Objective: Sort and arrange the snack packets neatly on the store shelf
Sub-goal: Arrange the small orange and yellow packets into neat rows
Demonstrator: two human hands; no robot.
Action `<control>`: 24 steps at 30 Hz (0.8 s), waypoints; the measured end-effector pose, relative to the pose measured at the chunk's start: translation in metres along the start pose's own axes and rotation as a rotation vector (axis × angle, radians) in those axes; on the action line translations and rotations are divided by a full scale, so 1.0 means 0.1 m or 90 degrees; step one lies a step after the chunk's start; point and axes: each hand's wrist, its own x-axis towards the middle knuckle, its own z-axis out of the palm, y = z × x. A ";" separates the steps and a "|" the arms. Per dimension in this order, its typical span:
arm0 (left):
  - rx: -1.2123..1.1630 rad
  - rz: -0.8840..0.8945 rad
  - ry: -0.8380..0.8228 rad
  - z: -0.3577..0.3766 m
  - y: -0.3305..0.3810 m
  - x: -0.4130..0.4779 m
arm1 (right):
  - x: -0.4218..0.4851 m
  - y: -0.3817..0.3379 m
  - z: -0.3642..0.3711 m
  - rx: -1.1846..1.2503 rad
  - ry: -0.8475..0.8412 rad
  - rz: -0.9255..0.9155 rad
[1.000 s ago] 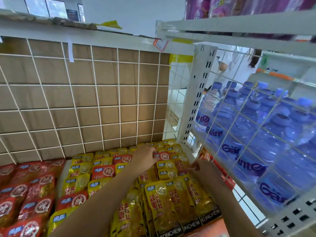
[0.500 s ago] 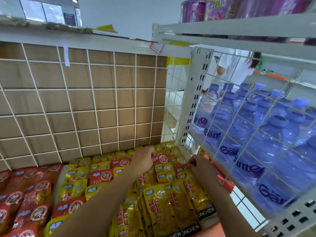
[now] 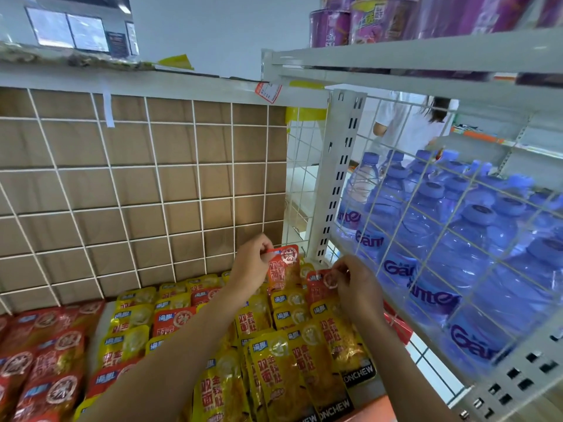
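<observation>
**Q:** What did the head camera show in the containers?

**A:** On the right, a white wire rack point(image 3: 393, 193) was packed with blue-capped water bottles point(image 3: 457, 254). Above it, an upper shelf point(image 3: 396, 56) carried purple tubs point(image 3: 365, 19).

**Q:** And the snacks?

**A:** Yellow packets point(image 3: 274, 370) lay in overlapping rows across the middle of the shelf deck point(image 3: 100, 327). A few red ones were mixed in among them. A separate block of red packets point(image 3: 45, 360) filled the near left.

**Q:** What were the hands doing?

**A:** Both reached to the far right corner of the deck. The left hand point(image 3: 251, 263) pinched the top edge of a raised red packet point(image 3: 283, 269), which stood upright above the yellow rows. Just right of it, the right hand point(image 3: 355, 283) had its fingers curled, pinching the top of a second red packet point(image 3: 320, 284), which sat lower among the yellow ones.

**Q:** What lay behind and around the shelf?

**A:** A white wire grid point(image 3: 137, 184) over brown board formed the back. A white slotted post point(image 3: 338, 178) stood at the far right corner, and a red price tag point(image 3: 268, 92) hung from the ledge above. Beyond the rack, a person in a white top point(image 3: 408, 129) stood in the aisle. A pale wall and windows point(image 3: 67, 30) showed at the far left.
</observation>
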 end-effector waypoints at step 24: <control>-0.253 -0.075 0.250 -1.59 -0.46 -0.98 | -0.35 -0.43 -0.29 0.149 0.031 -0.123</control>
